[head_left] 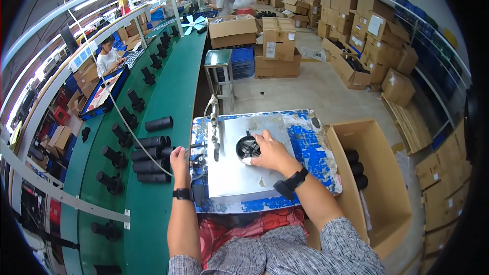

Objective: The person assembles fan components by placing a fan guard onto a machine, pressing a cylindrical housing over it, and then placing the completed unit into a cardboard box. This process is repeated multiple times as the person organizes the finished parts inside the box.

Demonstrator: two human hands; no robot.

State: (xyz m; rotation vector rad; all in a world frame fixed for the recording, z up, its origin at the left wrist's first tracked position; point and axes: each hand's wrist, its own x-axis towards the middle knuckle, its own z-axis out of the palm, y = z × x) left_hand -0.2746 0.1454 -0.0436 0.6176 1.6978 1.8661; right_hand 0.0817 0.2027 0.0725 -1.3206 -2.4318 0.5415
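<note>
Black round part [246, 148], metal plate [234, 183], my right hand [271, 153] clamped on its rim, my left hand [179, 162] by the blue table's [305, 140] left edge, fingers' grip unclear to me

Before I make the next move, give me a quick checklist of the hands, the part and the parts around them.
1. Right hand gripping the round black part: ok, fingers at its rim.
2. Part above the metal plate: ok; full contact, cannot tell.
3. Left hand clear of the plate: ok, off its left side.
4. Left hand empty: cannot tell, fingers curled.
5. Both hands free: not ok, the right is occupied.
6. Cardboard box open: ok, black cylinders inside.
</note>
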